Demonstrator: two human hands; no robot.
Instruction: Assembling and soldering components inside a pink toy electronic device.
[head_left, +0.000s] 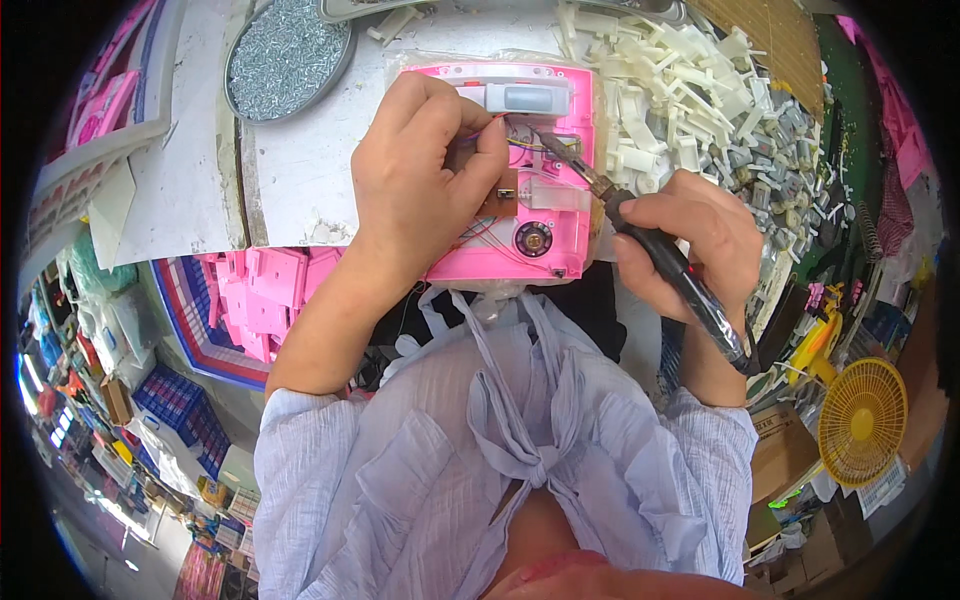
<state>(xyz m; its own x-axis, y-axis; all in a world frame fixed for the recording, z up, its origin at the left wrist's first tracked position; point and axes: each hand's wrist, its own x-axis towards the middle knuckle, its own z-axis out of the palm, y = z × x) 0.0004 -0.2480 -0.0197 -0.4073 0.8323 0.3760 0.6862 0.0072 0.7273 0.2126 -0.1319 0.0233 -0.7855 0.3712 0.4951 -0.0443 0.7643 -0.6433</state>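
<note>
A pink plastic casing [575,215] lies open on the table in front of me, with a small round speaker [533,238] and thin wires [480,238] inside. My left hand [425,165] reaches over its left half, thumb and fingers pinched on a thin wire end near the top middle. Held at a slant from the right, a soldering iron [665,262] with a black handle rests in my right hand [700,235]. Its dark metal tip is beside the pinched wire, over the casing; whether they touch cannot be made out. My left hand hides part of the casing.
A round tray of small screws [288,62] stands at the far left. White plastic parts [665,85] and grey parts [795,150] are heaped right of the casing. A crate of pink pieces [270,290] sits lower left, a yellow fan [862,422] lower right.
</note>
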